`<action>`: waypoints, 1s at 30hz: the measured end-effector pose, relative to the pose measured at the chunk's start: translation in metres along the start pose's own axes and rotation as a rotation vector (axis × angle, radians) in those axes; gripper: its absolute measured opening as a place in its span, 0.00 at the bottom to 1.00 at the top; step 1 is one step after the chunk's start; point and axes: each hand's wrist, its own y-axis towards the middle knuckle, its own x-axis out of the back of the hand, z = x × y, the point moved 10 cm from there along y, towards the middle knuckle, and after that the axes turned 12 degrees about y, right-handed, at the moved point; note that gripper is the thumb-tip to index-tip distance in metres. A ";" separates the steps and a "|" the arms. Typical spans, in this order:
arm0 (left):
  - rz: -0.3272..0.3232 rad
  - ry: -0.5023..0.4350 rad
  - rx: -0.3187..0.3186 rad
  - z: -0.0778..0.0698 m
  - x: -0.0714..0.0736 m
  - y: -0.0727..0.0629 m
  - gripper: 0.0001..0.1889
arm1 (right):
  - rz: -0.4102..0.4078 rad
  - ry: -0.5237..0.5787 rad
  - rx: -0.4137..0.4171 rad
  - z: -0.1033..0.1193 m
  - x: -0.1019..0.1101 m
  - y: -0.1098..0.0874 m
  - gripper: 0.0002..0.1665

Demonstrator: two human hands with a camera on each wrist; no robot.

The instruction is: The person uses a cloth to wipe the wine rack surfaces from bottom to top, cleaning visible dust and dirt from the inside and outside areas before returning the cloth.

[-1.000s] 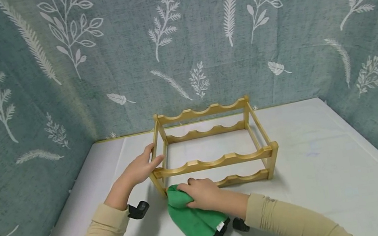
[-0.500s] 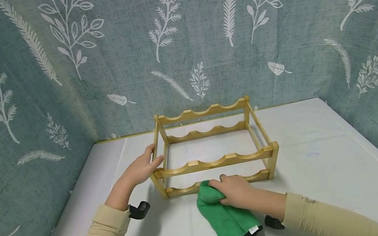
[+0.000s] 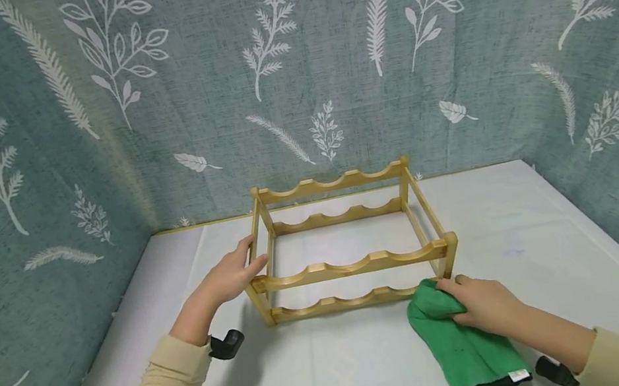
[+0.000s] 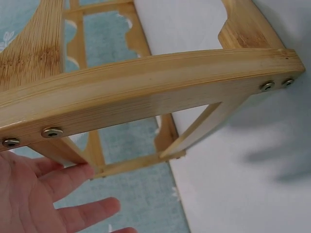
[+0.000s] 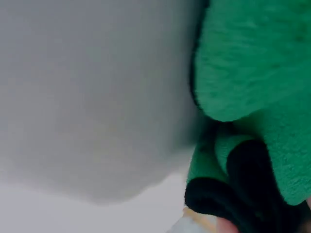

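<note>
A slatted wooden wine rack (image 3: 350,267) with scalloped rails stands on the white table. My left hand (image 3: 232,274) holds the rack's left upper side rail near its front corner, the thumb over the rail. In the left wrist view, the fingers (image 4: 68,179) show below the bolted side rail. My right hand (image 3: 485,303) grips a folded green cloth (image 3: 465,350) with a dark edge and a small white tag. The cloth's top lies against the right end of the lower front rail, covering the foot of the right front post. Green folds fill the right side of the right wrist view.
A grey-green curtain (image 3: 323,124) with white leaf prints hangs behind and at both sides of the table (image 3: 534,253). A black wrist camera (image 3: 227,344) sits on the left wrist and another black camera (image 3: 555,372) on the right.
My right hand has slid rightward along the lower front rail with the green cloth, from its left end to its right end. The left hand and the wine rack have stayed in place.
</note>
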 end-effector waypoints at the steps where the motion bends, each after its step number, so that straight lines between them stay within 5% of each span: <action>1: 0.000 0.002 -0.001 0.000 0.000 0.000 0.45 | 0.007 -0.002 -0.001 -0.005 0.002 -0.004 0.27; 10: 0.023 -0.014 0.000 0.000 -0.002 0.002 0.46 | -0.059 -0.128 0.218 -0.003 0.026 -0.013 0.29; 22: 0.035 -0.053 -0.006 -0.001 0.000 0.003 0.46 | -0.312 -0.273 0.461 0.037 0.122 -0.029 0.35; 26: 0.038 -0.058 -0.005 0.000 -0.001 0.003 0.47 | -0.355 -0.262 0.475 0.043 0.139 -0.030 0.36; 30: 0.039 -0.069 0.006 0.001 -0.001 0.001 0.47 | -0.256 -0.122 0.415 0.041 0.129 -0.029 0.33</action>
